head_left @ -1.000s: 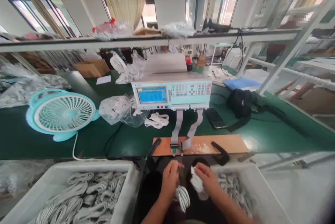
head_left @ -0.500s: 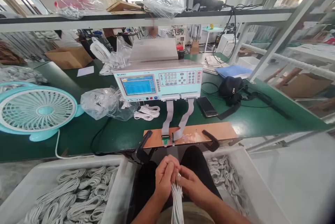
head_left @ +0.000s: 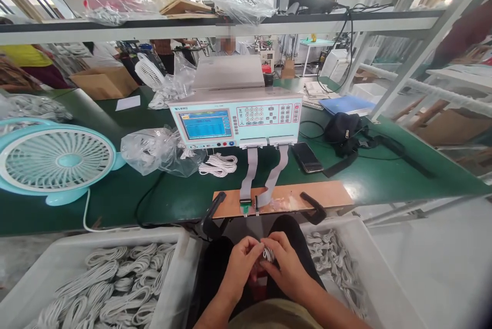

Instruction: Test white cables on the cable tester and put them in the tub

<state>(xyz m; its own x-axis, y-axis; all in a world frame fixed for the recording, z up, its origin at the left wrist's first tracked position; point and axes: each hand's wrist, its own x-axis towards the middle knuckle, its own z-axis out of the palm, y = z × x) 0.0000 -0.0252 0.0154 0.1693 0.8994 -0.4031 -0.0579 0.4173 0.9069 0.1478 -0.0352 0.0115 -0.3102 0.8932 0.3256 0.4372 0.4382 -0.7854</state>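
Observation:
My left hand (head_left: 239,266) and my right hand (head_left: 285,266) meet over my lap, both closed on a white coiled cable (head_left: 267,254) that shows only between the fingers. Just ahead, a wooden board (head_left: 307,194) is clamped to the bench edge, with small connectors (head_left: 248,209) fed by two grey ribbon cables (head_left: 265,175) from a pale blue cable tester (head_left: 236,120) with a lit screen. A white bin of coiled cables (head_left: 111,283) sits at my left, another white bin (head_left: 357,278) with cables at my right.
A turquoise desk fan (head_left: 56,157) stands on the green bench (head_left: 384,180) at left. A plastic bag of cables (head_left: 154,150), a loose white coil (head_left: 219,164), a phone (head_left: 306,157) and a black pouch (head_left: 343,133) lie around the tester. People work beyond the shelf.
My hands have come together from holding separate coils, then moved slightly forward. The hanging cable strands seen half a second ago are now gathered up between my fingers.

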